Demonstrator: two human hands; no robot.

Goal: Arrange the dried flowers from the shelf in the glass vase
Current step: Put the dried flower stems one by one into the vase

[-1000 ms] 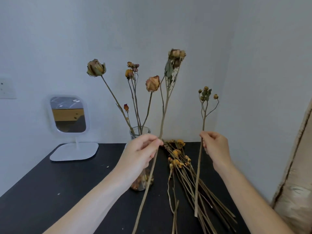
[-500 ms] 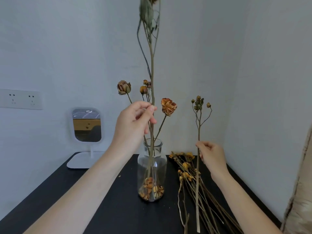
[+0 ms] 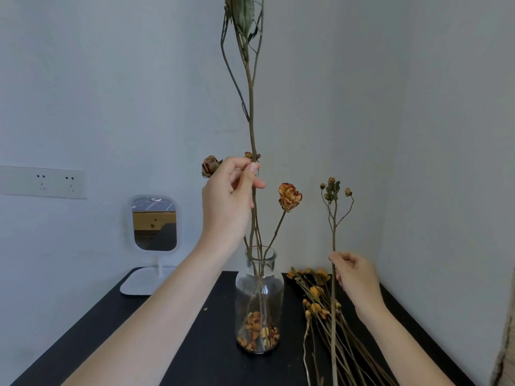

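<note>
Since half a second ago, the tall stem has gone deeper into the glass vase, and the left hand now sits lower against the vase mouth; the right hand and its stem show little change.

Head view. The left hand's grip is closed on the tall stem, thumb and forefinger pinched together on it above the vase mouth. The stem stands close to upright, its lower end inside the vase and its leafy top running out of the upper edge of frame. The right hand's grip is closed on a thinner budded stem, held upright to the right of the vase; that stem's lower end reaches down among the loose dried flowers lying on the tabletop. Whether it touches the tabletop cannot be told.

The vase stands on the dark tabletop near the far wall, at centre. It holds several stems, including an orange rose leaning right and a faded rose partly hidden behind the left hand. Orange petals lie in the vase bottom. The loose flowers lie just to the right of the vase, heads toward the far wall.

A small white mirror on a stand sits at far left on the tabletop. A wall socket plate is fixed to the left wall area.
</note>
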